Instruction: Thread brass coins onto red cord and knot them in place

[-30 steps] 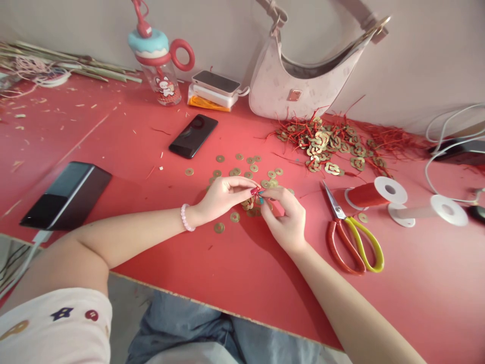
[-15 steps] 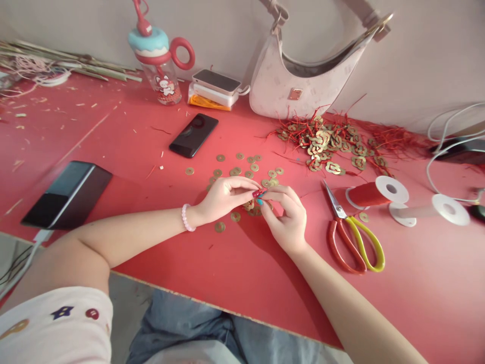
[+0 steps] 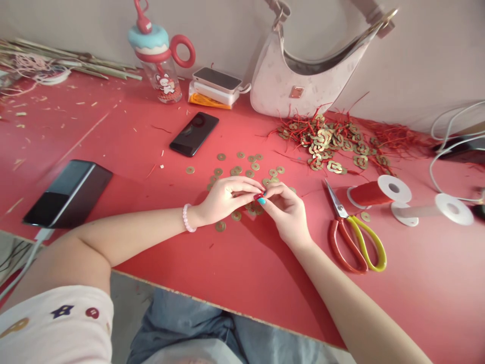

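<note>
My left hand, with a pink bead bracelet at the wrist, is closed in a pinch over the middle of the red table. Its fingertips meet those of my right hand, which is pinched too, thumb against bent index finger. A thin red thread runs from the red spool toward my right hand. What lies between the fingertips is tiny and mostly covered by them. Around and below the hands lie several loose brass coins with holes, some partly hidden by the fingers.
Scissors with red and yellow handles lie right of my hands, near a nearly bare white spool. Behind are a heap of coins tied with red thread, a handbag, a phone and a cup. Another phone lies left.
My right fingers have bent further and drawn in tighter at the pinch, its thumb shifting slightly. The left hand stays nearly in place.
</note>
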Tool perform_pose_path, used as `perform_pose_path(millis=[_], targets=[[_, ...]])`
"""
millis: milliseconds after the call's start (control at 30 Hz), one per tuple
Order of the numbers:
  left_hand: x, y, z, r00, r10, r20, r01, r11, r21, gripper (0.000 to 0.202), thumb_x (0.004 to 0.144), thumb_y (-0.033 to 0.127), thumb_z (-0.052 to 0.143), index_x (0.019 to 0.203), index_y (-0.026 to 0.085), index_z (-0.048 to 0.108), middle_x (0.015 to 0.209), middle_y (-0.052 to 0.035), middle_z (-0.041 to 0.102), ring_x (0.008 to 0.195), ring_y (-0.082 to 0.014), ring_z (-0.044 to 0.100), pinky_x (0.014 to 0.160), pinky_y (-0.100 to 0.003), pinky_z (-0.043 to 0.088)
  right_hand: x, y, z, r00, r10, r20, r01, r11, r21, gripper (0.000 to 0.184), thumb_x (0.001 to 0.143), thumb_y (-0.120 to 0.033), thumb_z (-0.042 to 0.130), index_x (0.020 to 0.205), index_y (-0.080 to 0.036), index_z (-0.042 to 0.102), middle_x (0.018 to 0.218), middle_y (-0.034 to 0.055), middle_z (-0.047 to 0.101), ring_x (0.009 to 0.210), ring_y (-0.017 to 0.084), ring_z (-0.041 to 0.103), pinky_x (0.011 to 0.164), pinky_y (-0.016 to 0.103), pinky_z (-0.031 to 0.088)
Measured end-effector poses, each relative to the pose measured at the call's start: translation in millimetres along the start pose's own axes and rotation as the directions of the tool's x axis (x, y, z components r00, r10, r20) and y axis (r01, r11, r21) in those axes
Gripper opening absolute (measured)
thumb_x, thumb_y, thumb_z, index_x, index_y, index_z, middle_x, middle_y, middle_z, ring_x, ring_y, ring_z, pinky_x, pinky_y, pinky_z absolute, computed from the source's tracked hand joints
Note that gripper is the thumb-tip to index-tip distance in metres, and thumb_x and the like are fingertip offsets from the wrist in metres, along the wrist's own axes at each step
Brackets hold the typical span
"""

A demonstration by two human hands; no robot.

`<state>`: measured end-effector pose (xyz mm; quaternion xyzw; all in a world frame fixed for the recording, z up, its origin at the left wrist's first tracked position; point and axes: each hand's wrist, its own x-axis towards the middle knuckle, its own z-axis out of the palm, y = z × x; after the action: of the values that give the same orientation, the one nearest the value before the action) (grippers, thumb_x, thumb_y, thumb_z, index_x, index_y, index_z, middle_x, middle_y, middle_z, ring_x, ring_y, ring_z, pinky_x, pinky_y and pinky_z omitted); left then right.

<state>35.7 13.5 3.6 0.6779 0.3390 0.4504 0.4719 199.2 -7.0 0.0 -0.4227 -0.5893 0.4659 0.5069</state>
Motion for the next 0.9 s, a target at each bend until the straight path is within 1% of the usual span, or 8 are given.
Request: perform_pose_path(millis=[133,233,333,567,667,900], targets=[[0.2,-1.3,-0.4,0.997,0.083,-0.004,-0.082,0.995,0.063,0.012,0.08,0.019,0.059,0.085,0.018,0.07,0.097,-0.0063,0.068,0.084,-0.0134,0.065,0.07,-0.024,0.056,1.4,0.1,0.4,0.996,0.077,0.044,-0.082,0.989,0.12,0.012,0.073,-0.028,0.065,0.07,-0.021,0.055,0.08,-0.0004,0.051,0.072,0.011,0.053,0.062,0.026,0.049],[0.6,-1.8,-0.5,0.99,0.14,-0.007,-0.139,0.984,0.11,0.012,0.08,0.017,0.059,0.085,0.018,0.069,0.096,-0.0061,0.069,0.086,-0.0133,0.065,0.072,-0.024,0.056,1.5,0.4,0.4,0.989,0.136,0.061,-0.144,0.975,0.166,0.016,0.072,-0.03,0.066,0.07,-0.021,0.054,0.081,-0.0002,0.051,0.072,0.011,0.053,0.061,0.025,0.049],[1.0,-1.7,-0.4,0.985,0.17,-0.011,-0.167,0.977,0.132,0.012,0.08,0.015,0.058,0.084,0.017,0.069,0.095,-0.0067,0.069,0.085,-0.0131,0.066,0.071,-0.023,0.057,1.3,0.2,0.2,0.982,0.173,0.073,-0.185,0.958,0.219,0.016,0.071,-0.029,0.068,0.07,-0.021,0.054,0.082,-0.0004,0.051,0.072,0.011,0.053,0.061,0.024,0.049],[1.2,-1.7,0.0,0.985,0.172,-0.018,-0.168,0.977,0.132,0.012,0.08,0.014,0.058,0.085,0.016,0.069,0.095,-0.0072,0.069,0.085,-0.0128,0.066,0.068,-0.022,0.057,1.2,0.9,-0.7,0.97,0.2,0.135,-0.234,0.916,0.325,0.009,0.074,-0.023,0.066,0.072,-0.022,0.057,0.083,-0.0013,0.052,0.071,0.01,0.055,0.059,0.023,0.049],[0.4,-1.9,-0.2,0.987,0.158,-0.014,-0.155,0.979,0.134,0.012,0.08,0.015,0.058,0.086,0.017,0.069,0.095,-0.007,0.069,0.088,-0.0134,0.065,0.069,-0.023,0.057,1.2,2.2,-1.1,0.97,0.192,0.147,-0.231,0.913,0.336,0.008,0.075,-0.021,0.065,0.073,-0.021,0.057,0.083,-0.0018,0.052,0.071,0.009,0.055,0.059,0.022,0.049],[-0.1,-2.4,0.5,0.989,0.148,-0.011,-0.145,0.98,0.134,0.012,0.08,0.017,0.059,0.086,0.017,0.069,0.096,-0.0067,0.069,0.085,-0.013,0.065,0.068,-0.023,0.056,1.4,3.5,-1.2,0.976,0.171,0.137,-0.209,0.918,0.336,0.009,0.075,-0.019,0.065,0.072,-0.02,0.057,0.081,-0.0022,0.052,0.071,0.008,0.053,0.06,0.021,0.047]])
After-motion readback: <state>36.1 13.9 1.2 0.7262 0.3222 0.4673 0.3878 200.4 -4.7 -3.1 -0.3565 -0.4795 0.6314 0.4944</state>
